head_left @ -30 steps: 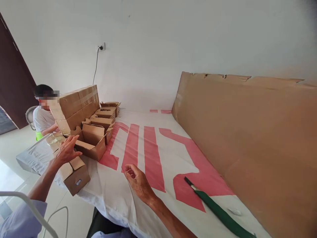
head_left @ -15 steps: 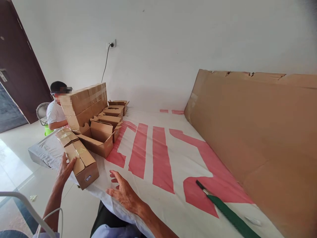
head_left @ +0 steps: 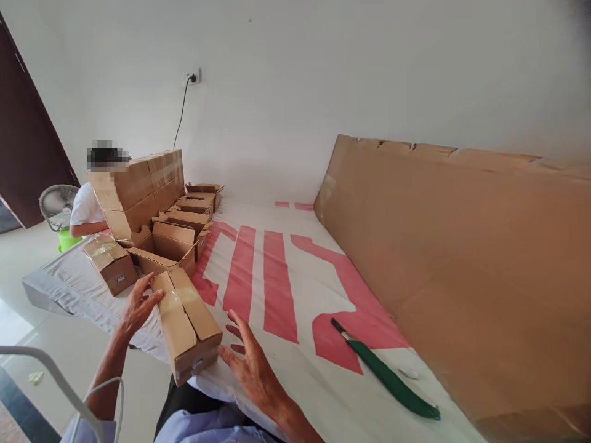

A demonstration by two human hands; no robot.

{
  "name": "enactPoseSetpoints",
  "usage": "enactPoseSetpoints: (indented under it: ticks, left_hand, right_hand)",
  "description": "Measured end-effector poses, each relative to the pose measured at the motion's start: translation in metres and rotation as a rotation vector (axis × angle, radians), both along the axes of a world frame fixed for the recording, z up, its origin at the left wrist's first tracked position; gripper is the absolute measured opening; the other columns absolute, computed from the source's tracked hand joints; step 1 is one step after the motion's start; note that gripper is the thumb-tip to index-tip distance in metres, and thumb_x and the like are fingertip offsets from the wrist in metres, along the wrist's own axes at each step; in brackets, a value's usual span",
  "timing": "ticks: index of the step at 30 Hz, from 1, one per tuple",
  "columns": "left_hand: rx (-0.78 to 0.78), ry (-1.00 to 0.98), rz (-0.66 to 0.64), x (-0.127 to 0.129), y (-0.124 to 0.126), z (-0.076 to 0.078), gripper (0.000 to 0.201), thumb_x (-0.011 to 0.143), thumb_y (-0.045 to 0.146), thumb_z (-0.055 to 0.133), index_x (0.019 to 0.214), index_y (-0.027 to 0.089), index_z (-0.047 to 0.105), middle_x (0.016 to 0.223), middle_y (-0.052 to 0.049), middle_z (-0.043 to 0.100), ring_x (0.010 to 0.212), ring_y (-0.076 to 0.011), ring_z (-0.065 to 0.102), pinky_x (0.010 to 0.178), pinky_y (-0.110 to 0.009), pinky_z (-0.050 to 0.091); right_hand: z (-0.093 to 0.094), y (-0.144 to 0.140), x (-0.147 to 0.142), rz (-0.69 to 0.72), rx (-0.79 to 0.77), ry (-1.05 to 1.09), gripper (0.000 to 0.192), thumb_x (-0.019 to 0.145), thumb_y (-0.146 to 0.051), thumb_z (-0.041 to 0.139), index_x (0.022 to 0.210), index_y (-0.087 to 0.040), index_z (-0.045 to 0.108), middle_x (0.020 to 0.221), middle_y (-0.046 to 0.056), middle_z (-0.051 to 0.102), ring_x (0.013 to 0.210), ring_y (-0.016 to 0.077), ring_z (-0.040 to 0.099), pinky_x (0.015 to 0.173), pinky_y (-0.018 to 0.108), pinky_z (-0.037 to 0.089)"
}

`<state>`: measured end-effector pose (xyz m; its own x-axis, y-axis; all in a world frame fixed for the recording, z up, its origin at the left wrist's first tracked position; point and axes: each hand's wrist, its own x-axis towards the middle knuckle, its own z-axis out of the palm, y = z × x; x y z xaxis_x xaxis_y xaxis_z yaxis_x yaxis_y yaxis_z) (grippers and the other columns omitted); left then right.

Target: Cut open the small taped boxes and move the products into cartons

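A closed, taped cardboard box point(head_left: 184, 314) lies at the near table edge, its small label facing me. My left hand point(head_left: 141, 304) is on its left side, thumb by the top edge and fingers around the far corner. My right hand point(head_left: 253, 366) is open beside the box's right end, fingers spread and thumb close to the near corner; whether it touches I cannot tell. Another taped cardboard box point(head_left: 111, 264) sits further left. Behind them stands an open cardboard box point(head_left: 173, 240), its flaps raised.
More open boxes point(head_left: 194, 203) line up behind, next to a stack of closed cartons point(head_left: 152, 178). A person in a white sleeve point(head_left: 87, 209) sits beyond it. A green-sheathed tool point(head_left: 392, 381) lies at right, before a large cardboard sheet point(head_left: 443, 264).
The near box has come rightward and toward me with my left hand, parting from the other taped box. My right hand has moved right and lower. The view has turned slightly right.
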<state>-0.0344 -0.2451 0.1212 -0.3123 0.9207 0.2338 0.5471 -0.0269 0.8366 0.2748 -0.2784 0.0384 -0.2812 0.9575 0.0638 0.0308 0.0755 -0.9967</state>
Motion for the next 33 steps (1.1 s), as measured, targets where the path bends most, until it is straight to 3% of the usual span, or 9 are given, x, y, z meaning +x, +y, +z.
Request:
enactPoseSetpoints:
  ticks: [4,10,13,15,18,21,24,27,33]
  left_hand:
    - [0.040,0.055,0.026,0.012,-0.007,0.001,0.058,0.079,0.063,0.075,0.118,0.020,0.079,0.112,-0.010,0.074,0.092,-0.0250,0.071,0.083,-0.040,0.061]
    - [-0.020,-0.199,-0.115,0.042,-0.038,-0.002,0.050,0.084,0.064,0.074,0.106,0.020,0.084,0.095,-0.008,0.079,0.094,-0.0268,0.072,0.084,-0.036,0.059]
    - [-0.102,-0.350,-0.176,0.053,-0.039,0.000,0.050,0.081,0.066,0.075,0.096,0.019,0.084,0.089,-0.008,0.080,0.087,-0.0268,0.072,0.082,-0.038,0.060]
    - [-0.070,-0.349,-0.184,0.056,-0.035,0.002,0.046,0.076,0.065,0.079,0.085,0.020,0.083,0.084,-0.007,0.078,0.081,-0.0249,0.070,0.079,-0.037,0.060]
    - [0.034,-0.265,-0.185,0.054,-0.027,0.005,0.040,0.072,0.062,0.084,0.076,0.022,0.081,0.088,-0.008,0.077,0.085,-0.0258,0.070,0.078,-0.035,0.059]
    - [0.032,-0.247,-0.183,0.045,-0.017,0.001,0.041,0.067,0.064,0.089,0.077,0.024,0.082,0.094,-0.009,0.079,0.093,-0.0295,0.072,0.079,-0.034,0.060]
    - [0.001,-0.263,-0.180,0.037,-0.008,-0.005,0.046,0.060,0.068,0.091,0.078,0.027,0.083,0.097,-0.009,0.081,0.094,-0.0319,0.073,0.075,-0.034,0.061]
    - [0.009,-0.246,-0.192,0.036,-0.005,-0.006,0.047,0.059,0.070,0.091,0.078,0.028,0.083,0.099,-0.010,0.081,0.098,-0.0336,0.073,0.075,-0.036,0.063]
    - [-0.043,-0.214,-0.251,0.044,-0.009,0.002,0.056,0.067,0.074,0.087,0.094,0.025,0.087,0.142,-0.016,0.073,0.137,-0.0421,0.064,0.107,-0.050,0.059]
  right_hand:
    - [-0.006,0.012,0.009,-0.080,-0.023,0.060,0.070,0.102,-0.068,0.055,0.161,-0.031,0.050,0.166,0.012,0.053,0.151,0.0315,0.055,0.121,0.050,0.050]
    - [0.008,0.057,0.038,-0.148,0.062,0.068,0.065,0.100,-0.073,0.049,0.135,-0.024,0.072,0.135,0.015,0.076,0.130,0.0340,0.068,0.110,0.047,0.056]
    - [0.016,0.078,0.049,-0.156,0.084,0.029,0.065,0.097,-0.075,0.052,0.124,-0.022,0.077,0.118,0.014,0.081,0.113,0.0333,0.073,0.098,0.043,0.060]
    - [0.017,0.088,0.054,-0.133,0.107,-0.009,0.062,0.097,-0.073,0.050,0.123,-0.022,0.076,0.114,0.011,0.081,0.106,0.0307,0.074,0.092,0.041,0.060]
    - [0.010,0.095,0.074,-0.228,0.292,-0.186,0.051,0.102,-0.062,0.048,0.122,-0.022,0.073,0.121,0.013,0.077,0.111,0.0294,0.071,0.097,0.042,0.058]
    - [-0.002,0.095,0.121,-0.406,0.493,-0.561,0.036,0.104,-0.043,0.049,0.119,-0.020,0.073,0.123,0.017,0.073,0.118,0.0319,0.066,0.106,0.047,0.052]
    - [-0.014,0.081,0.179,-0.560,0.414,-0.952,0.026,0.103,-0.032,0.053,0.116,-0.021,0.073,0.120,0.017,0.072,0.117,0.0333,0.063,0.106,0.047,0.050]
    - [-0.025,0.063,0.223,-0.643,0.259,-1.102,0.016,0.096,-0.030,0.065,0.107,-0.022,0.073,0.113,0.016,0.072,0.112,0.0341,0.063,0.098,0.045,0.051]
    - [-0.042,0.050,0.245,-0.579,0.052,-1.263,0.010,0.097,-0.026,0.061,0.099,-0.021,0.069,0.112,0.017,0.073,0.108,0.0329,0.067,0.083,0.040,0.048]
